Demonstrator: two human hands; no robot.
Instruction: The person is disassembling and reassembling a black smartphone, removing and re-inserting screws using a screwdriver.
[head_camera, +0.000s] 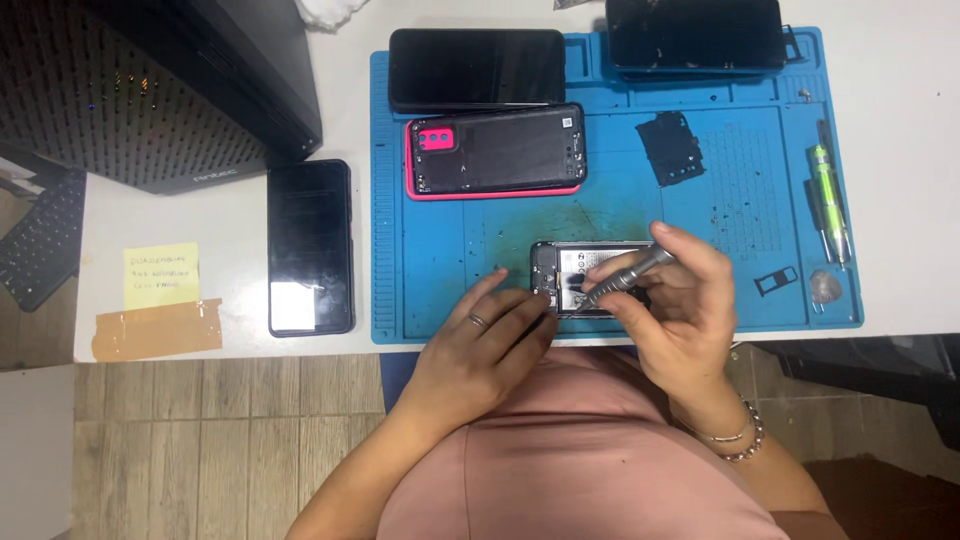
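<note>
An opened phone (580, 268) with its back off lies on the blue work mat (450, 270) near the table's front edge. My right hand (680, 300) grips a grey screwdriver (625, 278), whose tip points down onto the phone's insides. My left hand (490, 335), with a ring on one finger, rests at the phone's left end and steadies it with its fingertips. Part of the phone is hidden under both hands.
A black back cover in a pink case (495, 152), two dark phones (475, 68) (695, 35), a small black part (672, 148), a green tool (828, 195) and a SIM tray (775, 282) lie on the mat. Another phone (310, 248) and a yellow note (160, 275) lie to the left.
</note>
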